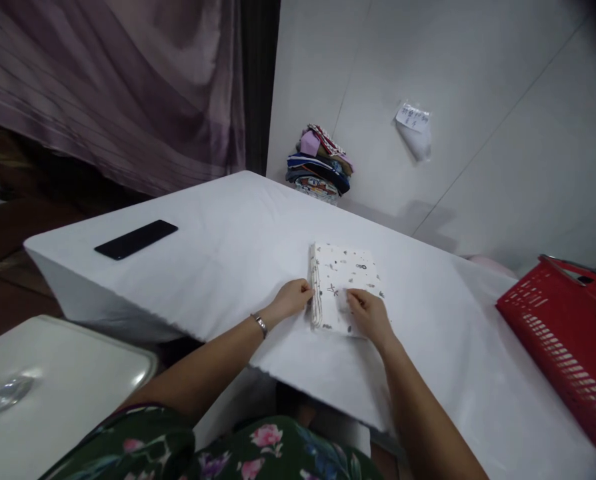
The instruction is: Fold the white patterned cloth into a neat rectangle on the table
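Note:
A folded white cloth (348, 267) with small dark printed figures lies on the white-covered table in front of me. Its stacked folds show along the left side. My left hand (294, 298) is closed in a pinch right against that folded edge; whatever is between its fingertips is hidden. Over the cloth's lower middle, my right hand (371, 315) has thumb and forefinger pressed together on a small translucent whitish piece (343, 301). I cannot tell whether this piece is attached to the cloth.
A black phone (137, 239) lies toward the table's left end. At the right edge stands a red plastic basket (563, 340). Beyond the table's far edge rises a stack of folded fabrics (319, 163). A white lidded box (78, 360) sits at lower left.

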The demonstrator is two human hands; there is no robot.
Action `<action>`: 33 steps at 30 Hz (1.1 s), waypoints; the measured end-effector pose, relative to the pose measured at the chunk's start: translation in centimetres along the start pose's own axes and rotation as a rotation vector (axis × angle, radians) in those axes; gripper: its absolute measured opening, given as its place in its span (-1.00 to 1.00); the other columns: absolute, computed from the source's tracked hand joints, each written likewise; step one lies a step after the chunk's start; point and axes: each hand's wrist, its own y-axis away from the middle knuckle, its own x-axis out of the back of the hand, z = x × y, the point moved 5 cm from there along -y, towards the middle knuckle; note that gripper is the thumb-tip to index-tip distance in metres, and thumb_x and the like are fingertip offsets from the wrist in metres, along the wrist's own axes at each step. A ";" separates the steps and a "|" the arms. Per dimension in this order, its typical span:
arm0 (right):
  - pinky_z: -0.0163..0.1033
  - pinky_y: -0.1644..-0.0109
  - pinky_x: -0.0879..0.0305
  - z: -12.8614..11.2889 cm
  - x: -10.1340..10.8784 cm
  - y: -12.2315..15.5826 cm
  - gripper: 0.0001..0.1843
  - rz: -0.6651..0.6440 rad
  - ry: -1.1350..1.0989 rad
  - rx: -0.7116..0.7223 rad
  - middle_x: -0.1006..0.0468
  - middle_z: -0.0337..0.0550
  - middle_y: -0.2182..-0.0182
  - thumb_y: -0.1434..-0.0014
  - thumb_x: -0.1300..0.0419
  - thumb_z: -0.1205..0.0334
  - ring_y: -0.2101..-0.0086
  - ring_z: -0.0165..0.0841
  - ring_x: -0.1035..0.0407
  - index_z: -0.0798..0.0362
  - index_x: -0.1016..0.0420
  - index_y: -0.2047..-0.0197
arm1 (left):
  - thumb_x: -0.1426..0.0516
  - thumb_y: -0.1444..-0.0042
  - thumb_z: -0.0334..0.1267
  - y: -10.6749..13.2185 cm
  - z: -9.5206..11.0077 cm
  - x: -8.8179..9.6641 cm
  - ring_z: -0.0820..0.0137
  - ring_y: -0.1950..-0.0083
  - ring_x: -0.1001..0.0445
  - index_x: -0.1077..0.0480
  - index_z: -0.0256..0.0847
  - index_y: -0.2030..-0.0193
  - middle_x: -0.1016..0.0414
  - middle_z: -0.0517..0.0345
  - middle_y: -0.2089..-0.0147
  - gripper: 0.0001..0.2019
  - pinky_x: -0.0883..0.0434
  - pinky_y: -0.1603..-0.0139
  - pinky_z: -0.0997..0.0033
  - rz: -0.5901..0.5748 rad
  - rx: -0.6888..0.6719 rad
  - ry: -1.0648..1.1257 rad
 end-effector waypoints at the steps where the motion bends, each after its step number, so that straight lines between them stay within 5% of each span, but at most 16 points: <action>1: -0.27 0.24 -0.28 -1.7 -0.7 -0.1 -0.66 -0.068 -0.040 0.017 -0.57 -0.18 0.33 -0.22 0.06 0.08 0.33 -0.33 -0.41 -0.01 -0.51 0.25 | -0.06 -0.04 -0.18 0.2 0.2 0.1 0.47 0.47 -0.38 -0.35 -0.20 0.44 -0.45 0.22 0.48 -0.84 -0.25 0.46 0.50 0.010 -0.016 -0.007; 4: -0.32 0.39 -0.15 -5.1 -2.7 -0.4 -0.66 -0.196 0.034 -0.032 -0.52 -0.22 0.46 -0.21 0.03 0.02 0.44 -0.38 -0.35 0.00 -0.48 0.35 | -0.07 -0.01 -0.20 0.4 0.6 0.3 0.45 0.43 -0.37 -0.37 -0.21 0.46 -0.44 0.22 0.48 -0.84 -0.24 0.44 0.51 0.002 -0.090 -0.003; 7: -0.33 0.44 -0.04 -6.1 -4.1 -0.4 -0.69 -0.235 0.186 -0.134 -0.50 -0.19 0.47 -0.15 -0.04 -0.01 0.46 -0.39 -0.32 0.04 -0.43 0.36 | -0.07 0.03 -0.20 0.2 0.4 0.3 0.48 0.48 -0.32 -0.37 -0.23 0.47 -0.39 0.24 0.52 -0.84 -0.22 0.47 0.52 -0.079 -0.122 0.053; 12: -0.35 0.43 -0.02 -5.4 -4.8 0.0 -0.80 -0.195 0.151 -0.182 -0.50 -0.21 0.45 -0.14 -0.06 0.09 0.46 -0.41 -0.31 0.03 -0.41 0.34 | -0.09 0.05 -0.15 -0.3 -0.6 -0.1 0.52 0.59 -0.26 -0.39 -0.24 0.43 -0.31 0.30 0.61 -0.81 -0.19 0.55 0.53 -0.253 -0.134 0.157; 20: -0.37 0.39 -0.12 -4.6 -4.6 0.3 -0.78 -0.001 -0.158 -0.103 -0.44 -0.28 0.54 -0.16 -0.02 0.14 0.50 -0.44 -0.28 0.03 -0.41 0.40 | -0.08 0.05 -0.14 -0.7 -0.4 -0.1 0.54 0.62 -0.20 -0.31 -0.24 0.55 -0.24 0.31 0.66 -0.78 -0.12 0.60 0.53 -0.277 -0.149 0.141; 33: -0.35 0.48 0.02 -5.1 -5.2 0.3 -0.84 -0.118 0.055 -0.180 -0.41 -0.29 0.56 -0.06 -0.11 0.10 0.54 -0.44 -0.23 0.01 -0.36 0.40 | -0.09 0.09 -0.20 -0.7 -0.4 -0.3 0.54 0.59 -0.23 -0.39 -0.28 0.46 -0.33 0.25 0.59 -0.83 -0.17 0.57 0.53 -0.272 -0.103 0.254</action>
